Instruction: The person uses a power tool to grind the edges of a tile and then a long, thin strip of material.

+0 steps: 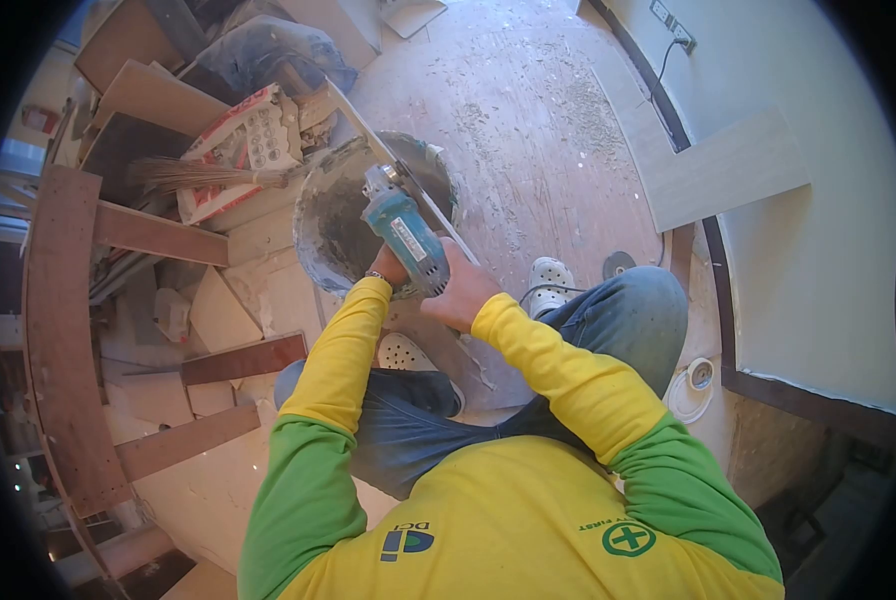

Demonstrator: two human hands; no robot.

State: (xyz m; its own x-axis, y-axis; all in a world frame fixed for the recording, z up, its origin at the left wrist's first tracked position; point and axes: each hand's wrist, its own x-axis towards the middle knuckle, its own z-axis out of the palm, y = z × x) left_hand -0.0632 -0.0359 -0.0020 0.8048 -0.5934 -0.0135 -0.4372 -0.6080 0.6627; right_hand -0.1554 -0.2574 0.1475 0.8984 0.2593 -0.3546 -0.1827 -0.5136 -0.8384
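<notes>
A teal angle grinder [408, 235] is held in both hands above a round, mortar-stained bucket [330, 225]. My right hand [460, 292] is closed around the rear of its body. On the other side, my left hand [392, 266] grips it from the left, its fingers mostly hidden behind the tool. A long, narrow pale strip [366, 128] lies across the bucket's rim, and the grinder's metal head is close beside it. Whether the disc touches the strip cannot be made out.
Left of the bucket lie a torn paper sack [253, 145], a twig broom [203, 175] and reddish boards [63, 340]. A loose disc [618, 264] rests near my right shoe [551, 285]. Tiles [733, 170] lean by the right wall, near a plugged-in cord [665, 65]. Debris dots the floor.
</notes>
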